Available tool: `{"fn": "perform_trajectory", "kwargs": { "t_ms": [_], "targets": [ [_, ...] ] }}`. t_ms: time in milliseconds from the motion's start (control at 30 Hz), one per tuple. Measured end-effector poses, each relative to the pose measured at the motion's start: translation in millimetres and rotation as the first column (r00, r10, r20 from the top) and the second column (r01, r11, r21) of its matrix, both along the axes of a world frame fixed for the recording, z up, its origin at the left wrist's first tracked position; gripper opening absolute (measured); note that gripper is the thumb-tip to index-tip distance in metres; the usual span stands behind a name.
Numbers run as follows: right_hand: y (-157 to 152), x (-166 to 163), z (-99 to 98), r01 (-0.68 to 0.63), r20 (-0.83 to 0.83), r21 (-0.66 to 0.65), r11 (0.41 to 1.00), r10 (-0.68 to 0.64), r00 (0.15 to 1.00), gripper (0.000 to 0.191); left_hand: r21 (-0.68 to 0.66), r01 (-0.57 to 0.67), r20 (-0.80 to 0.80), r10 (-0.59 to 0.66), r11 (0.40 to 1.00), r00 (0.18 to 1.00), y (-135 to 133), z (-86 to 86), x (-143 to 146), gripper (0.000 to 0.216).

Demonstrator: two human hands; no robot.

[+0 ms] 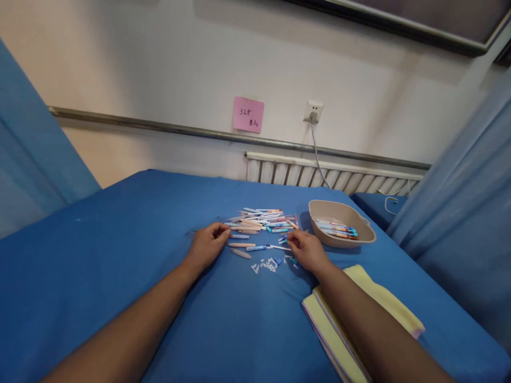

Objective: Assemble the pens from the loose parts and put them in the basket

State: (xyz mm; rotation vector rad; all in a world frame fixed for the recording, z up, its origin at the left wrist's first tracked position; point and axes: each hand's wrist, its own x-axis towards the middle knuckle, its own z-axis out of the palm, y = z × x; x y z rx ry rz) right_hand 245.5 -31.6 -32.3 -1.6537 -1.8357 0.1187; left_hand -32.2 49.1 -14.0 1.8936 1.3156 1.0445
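Observation:
A heap of pen parts (255,221), slim barrels and white tubes in peach, pale blue and white, lies on the blue-covered table. At the heap's left end is my left hand (205,246), thumb and fingers closed at the ends of the barrels. My right hand (309,250) is pinched shut to the right, beside small blue pieces (283,239); what it holds is too small to make out. Between the hands lie a peach barrel (241,245), a blue pen (257,248) and a grey-white barrel (240,254). Small white pieces (271,265) are scattered nearer me.
A beige basket (365,239) holding several pens (337,229) stands right of the heap. Folded yellow cloth (379,292) lies under my right forearm. Behind the blue table cover (120,239) are a radiator (287,171) and a plugged-in cable (316,149). Blue curtains (459,186) hang at the sides.

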Motion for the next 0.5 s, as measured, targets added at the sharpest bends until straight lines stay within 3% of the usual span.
{"fn": "perform_trajectory", "kwargs": {
  "t_ms": [133,267,500],
  "targets": [
    [-3.8,1.0,3.3,-0.010,0.148,-0.085,0.996,0.023,0.989,0.012,0.031,0.050,-0.082,-0.047,0.998,0.995,-3.3,-2.7,0.0,0.029],
    [-3.1,-1.4,-0.8,-0.011,0.125,-0.061,0.998,0.019,0.992,0.013,0.025,0.042,-0.106,-0.039,0.999,0.994,0.4,-5.6,-3.9,0.029],
    [1.7,-24.2,-2.0,-0.082,0.102,-0.055,0.995,0.088,0.991,0.015,0.034,-0.081,-0.128,0.085,0.996,0.988,18.4,-10.3,-12.8,0.030]
  ]
}}
